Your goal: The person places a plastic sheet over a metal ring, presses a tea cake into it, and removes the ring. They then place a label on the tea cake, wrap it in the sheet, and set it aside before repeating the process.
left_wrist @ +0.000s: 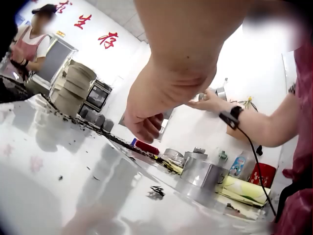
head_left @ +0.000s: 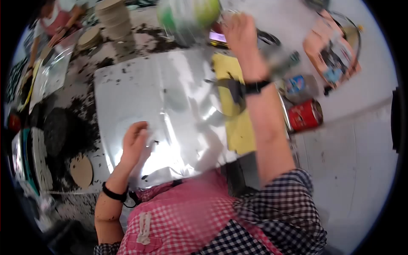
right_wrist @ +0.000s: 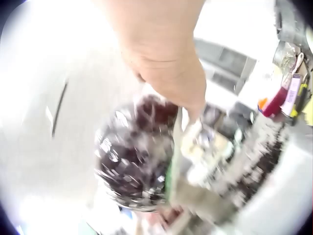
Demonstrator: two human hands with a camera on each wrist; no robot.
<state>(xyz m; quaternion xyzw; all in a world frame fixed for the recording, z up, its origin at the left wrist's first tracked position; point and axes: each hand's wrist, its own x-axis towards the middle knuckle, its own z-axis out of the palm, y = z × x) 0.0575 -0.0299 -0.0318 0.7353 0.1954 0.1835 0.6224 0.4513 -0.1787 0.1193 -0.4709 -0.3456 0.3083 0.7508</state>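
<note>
My left hand [head_left: 135,142] hovers over a shiny metal sheet [head_left: 140,93], fingers loosely curled and holding nothing. In the left wrist view its fingers [left_wrist: 146,129] hang above the same reflective surface. My right arm reaches far forward past the sheet, and the right hand [head_left: 241,36] has its fingers bent at the far edge. From it hangs a glossy clear plastic bag [right_wrist: 134,152] with dark contents, blurred by motion; its gripped part is hidden under the hand. A blurred green-and-white rounded shape [head_left: 189,17] shows just left of this hand in the head view.
Right of the sheet lie a yellow sheet [head_left: 240,131], a red can [head_left: 305,114] and a bottle [head_left: 302,87]. Stacked beige discs [head_left: 112,19] and dark crumbs [head_left: 85,106] cover the left and back. Another person [head_left: 59,21] works at the far left.
</note>
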